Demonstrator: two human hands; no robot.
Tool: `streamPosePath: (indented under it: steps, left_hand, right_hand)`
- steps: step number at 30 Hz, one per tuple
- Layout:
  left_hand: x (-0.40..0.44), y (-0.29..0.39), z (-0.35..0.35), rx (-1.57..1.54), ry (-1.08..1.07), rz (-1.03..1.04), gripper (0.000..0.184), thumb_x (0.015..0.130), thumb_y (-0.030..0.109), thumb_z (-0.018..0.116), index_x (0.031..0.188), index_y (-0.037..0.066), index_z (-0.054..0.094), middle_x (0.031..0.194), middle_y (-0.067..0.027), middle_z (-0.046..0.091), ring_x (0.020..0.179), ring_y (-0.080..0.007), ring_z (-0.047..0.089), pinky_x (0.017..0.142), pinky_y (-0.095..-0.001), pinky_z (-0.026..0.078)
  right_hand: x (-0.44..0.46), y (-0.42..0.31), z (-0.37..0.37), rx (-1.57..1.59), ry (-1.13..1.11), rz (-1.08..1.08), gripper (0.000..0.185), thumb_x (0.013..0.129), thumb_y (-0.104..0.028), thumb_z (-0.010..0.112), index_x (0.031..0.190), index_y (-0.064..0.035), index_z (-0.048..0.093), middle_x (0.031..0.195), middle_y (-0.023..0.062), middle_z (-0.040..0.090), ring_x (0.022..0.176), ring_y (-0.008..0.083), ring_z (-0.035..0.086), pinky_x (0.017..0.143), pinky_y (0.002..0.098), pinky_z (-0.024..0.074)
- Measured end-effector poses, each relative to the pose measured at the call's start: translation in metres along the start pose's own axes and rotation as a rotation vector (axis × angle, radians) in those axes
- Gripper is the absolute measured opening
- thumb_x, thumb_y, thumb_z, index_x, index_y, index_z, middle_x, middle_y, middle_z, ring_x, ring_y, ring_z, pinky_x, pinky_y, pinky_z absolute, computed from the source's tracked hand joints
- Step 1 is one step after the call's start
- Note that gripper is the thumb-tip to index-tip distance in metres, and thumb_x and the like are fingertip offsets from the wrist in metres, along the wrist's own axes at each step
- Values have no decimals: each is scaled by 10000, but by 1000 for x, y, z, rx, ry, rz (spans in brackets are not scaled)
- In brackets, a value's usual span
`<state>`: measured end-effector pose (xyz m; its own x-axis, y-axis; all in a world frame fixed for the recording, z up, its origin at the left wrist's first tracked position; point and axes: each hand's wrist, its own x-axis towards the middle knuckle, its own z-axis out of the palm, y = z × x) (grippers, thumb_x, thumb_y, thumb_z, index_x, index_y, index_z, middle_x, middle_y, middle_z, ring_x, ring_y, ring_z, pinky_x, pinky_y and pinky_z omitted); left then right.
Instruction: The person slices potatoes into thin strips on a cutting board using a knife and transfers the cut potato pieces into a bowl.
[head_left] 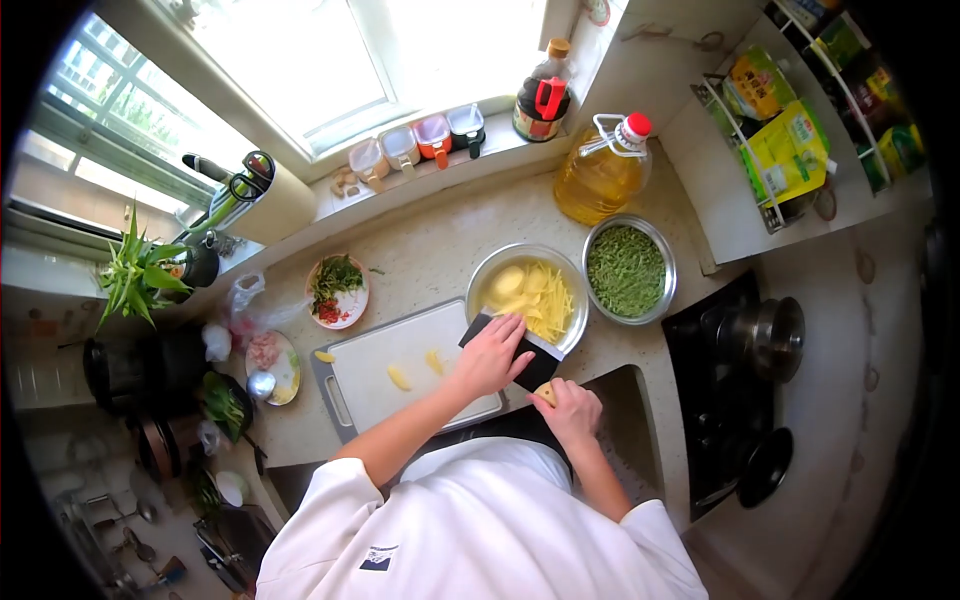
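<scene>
My right hand (pixel 572 412) is closed around the wooden handle of a cleaver (pixel 537 368), whose dark, broad blade is at the near rim of a metal bowl (pixel 480 277). Across the blade lies my left hand (pixel 491 356), fingers stretched towards the bowl and thumb apart. Pale yellow potato strips (pixel 545 300) fill much of the bowl, beside a rounded peeled potato piece (pixel 509 279). To the left is a white cutting board (pixel 375 345) with grey ends; a few potato slices (pixel 399 377) lie on it. Whatever is under my left palm is hidden.
A bowl of shredded greens (pixel 626 268) and an oil jug (pixel 602 175) stand right of the potato bowl. Farther right is a stove with a pot (pixel 775 338). Plates of chopped ingredients (pixel 338 290) sit left. Behind my hands is a sink (pixel 635 430).
</scene>
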<state>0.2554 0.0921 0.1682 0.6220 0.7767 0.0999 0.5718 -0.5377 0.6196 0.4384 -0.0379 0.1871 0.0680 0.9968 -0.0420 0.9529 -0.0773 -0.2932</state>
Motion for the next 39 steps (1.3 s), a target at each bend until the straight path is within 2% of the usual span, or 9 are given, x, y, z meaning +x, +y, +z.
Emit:
streamPosePath:
  steps: [4,8,11,15,18,22,26,35,39]
  left_hand:
    - [33,1,-2,-102,59,-97,559,1001,304,666,1413,-62,568,1477,-246,564,1397,-395,519,1172,-439,427]
    - [41,-20,-29,-259,290,-266,506,1026,280,636,1428,-20,575,1493,-247,557,1401,-397,518,1166,-442,431]
    - [22,-38,-49,-342,408,-436,445,1061,259,576,1425,6,597,1423,-232,629,1331,-368,599,1113,-415,475]
    - [-31,-63,-36,-455,501,-721,412,1016,256,639,1346,10,646,1251,-180,726,1152,-294,701,983,-400,547]
    - [-81,-88,-7,-352,395,-1013,455,928,290,731,1287,18,662,1139,-151,742,1045,-281,715,909,-413,568]
    - [-133,-99,47,-169,320,-1219,552,820,347,816,1242,29,658,1058,-152,729,986,-295,709,871,-431,571]
    - [-142,-101,90,93,463,-927,515,761,269,810,1196,41,656,1019,-158,684,943,-358,676,880,-474,558]
    - [-124,-109,87,99,297,-1014,206,767,151,737,943,50,702,927,-176,701,895,-396,686,835,-486,563]
    - [-119,-120,79,73,216,-1077,231,751,199,785,921,60,715,862,-182,721,825,-394,711,781,-487,581]
  right_hand:
    - [2,17,-3,-6,-28,-51,441,807,-537,822,846,-135,645,768,66,663,703,301,681,624,434,505]
    - [5,34,-7,13,-61,-20,453,786,-552,831,844,-136,661,759,68,664,699,305,681,622,440,505]
    - [9,51,-13,64,-51,-7,461,766,-554,846,846,-134,672,767,74,678,706,314,684,627,449,511]
    - [11,66,-19,296,-57,166,434,873,-500,805,945,-80,718,812,177,723,778,401,715,655,490,550]
    - [2,95,16,897,-178,410,267,1035,-269,672,930,-24,679,644,41,630,552,161,619,512,325,467]
    - [13,79,7,1104,-225,477,248,1076,-214,609,940,-16,671,633,-31,552,539,53,502,491,255,391]
    - [16,75,14,969,-226,386,235,1087,-201,574,952,-25,653,618,-28,528,505,51,462,459,250,340]
    - [12,81,29,835,-203,262,209,1067,-183,610,942,-24,661,619,-37,534,521,47,478,470,241,347]
    - [18,79,20,860,-223,303,214,1067,-192,615,940,-27,666,618,-37,540,524,43,483,468,238,352]
